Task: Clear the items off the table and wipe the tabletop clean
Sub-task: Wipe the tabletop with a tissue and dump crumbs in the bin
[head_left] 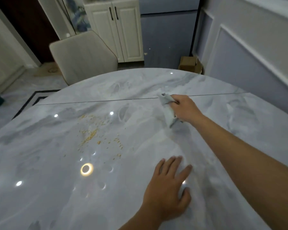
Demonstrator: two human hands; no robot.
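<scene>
**Wiping under way, crumbs still to clear**

Your right grip (184,107) is clamped on the grey cloth (168,112), pressed to the desk (48,188) right of centre, by the seam. Your left grip (169,183) lies flat and spread at lower centre, holding nothing. Nothing else stands on the desk, so you appear to be in the wiping step. Yellow crumbs (93,135) lie scattered left of centre; next, sweep the cloth leftward across them, gathering rather than scattering.

Two bare arms show, with no sleeves, rings, watch or gloves. The left hand (169,185) has short nails. The right hand (184,107) is bare too, far off.
</scene>
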